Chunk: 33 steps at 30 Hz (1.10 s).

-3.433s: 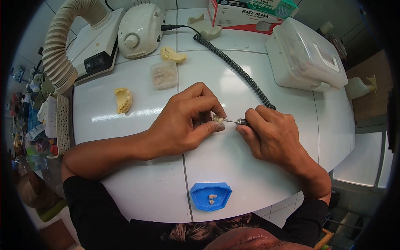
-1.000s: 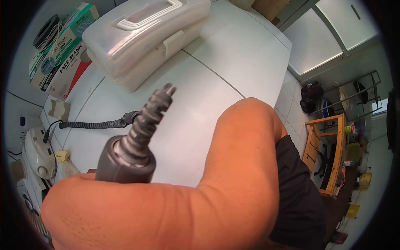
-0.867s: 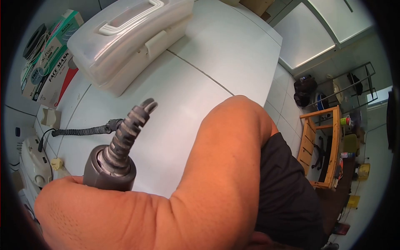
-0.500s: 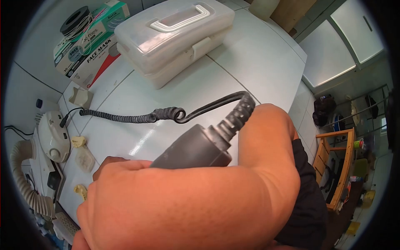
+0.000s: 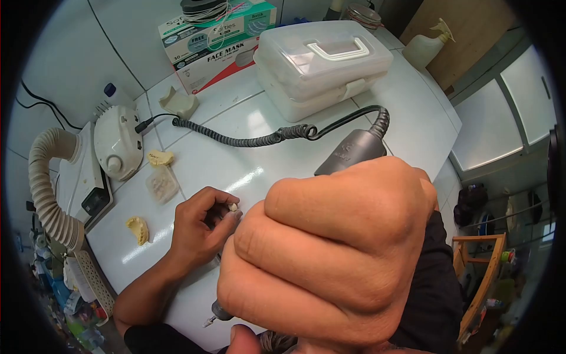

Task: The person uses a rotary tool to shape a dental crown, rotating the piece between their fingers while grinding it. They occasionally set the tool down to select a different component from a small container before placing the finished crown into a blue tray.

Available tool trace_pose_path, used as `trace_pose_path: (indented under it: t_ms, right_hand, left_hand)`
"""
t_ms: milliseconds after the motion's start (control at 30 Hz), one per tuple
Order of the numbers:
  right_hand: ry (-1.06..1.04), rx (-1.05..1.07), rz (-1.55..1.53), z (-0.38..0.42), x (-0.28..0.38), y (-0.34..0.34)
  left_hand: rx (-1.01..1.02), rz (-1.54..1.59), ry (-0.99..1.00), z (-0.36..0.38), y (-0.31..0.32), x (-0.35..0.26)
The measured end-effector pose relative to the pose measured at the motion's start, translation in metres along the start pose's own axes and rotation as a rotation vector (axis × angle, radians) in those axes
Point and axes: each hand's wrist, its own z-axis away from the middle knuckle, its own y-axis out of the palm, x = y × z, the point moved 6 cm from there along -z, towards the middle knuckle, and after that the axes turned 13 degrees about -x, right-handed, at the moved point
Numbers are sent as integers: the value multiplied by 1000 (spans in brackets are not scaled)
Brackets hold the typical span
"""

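Observation:
Close to the camera, my right hand [image 5: 330, 248] is wrapped in a fist around a dark grey rotary handpiece [image 5: 351, 152]. The handpiece's thick rear end and coiled cord stick out above the fist, and its thin metal bur [image 5: 209, 321] shows below. My left hand [image 5: 200, 227], lower on the left over the white tiled table, pinches a small whitish tooth-like piece [image 5: 233, 207] between thumb and fingers. Bur and piece are apart. Left of that hand lie a yellowish dental cast [image 5: 138, 230], a small clear container [image 5: 161, 185] and another cast piece [image 5: 160, 157].
The cord [image 5: 236, 140] runs across the table to a white control unit [image 5: 119, 144]. A ribbed hose [image 5: 50, 189] curves at the left edge. Face mask boxes [image 5: 215, 62], a translucent toolbox [image 5: 324, 71] and a spray bottle [image 5: 425, 50] stand at the back.
The view has turned, so the table things sit farther right. My left hand, mostly hidden before, now shows with the small piece. My right hand's closed fingers now face the camera, still around the handpiece.

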Motion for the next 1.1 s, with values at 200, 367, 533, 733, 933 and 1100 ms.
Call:
trace_pose_path:
  t_ms: [200, 367, 533, 733, 933, 1100]
  right_hand:
    - [-73, -106, -30, -3, 10, -8]
    - [-125, -167, -40, -4, 12, -14]
    - [-160, -185, -19, -3, 8, -15]
    - [-139, -156, -62, -3, 5, -7]
    - [-20, 89, -47, 20, -28, 39]
    - [290, 340, 150, 73, -75, 71]
  left_hand:
    - [-2, 13, -82, -1, 0, 2]
    - [30, 79, -200, -1, -1, 4]
    - [2, 79, -203, -6, 3, 5]
    - [-53, 72, -172, -11, -5, -3]
    - [-126, 144, -94, -12, -25, -6]
    - [-158, 114, -121, -18, -30, 16]
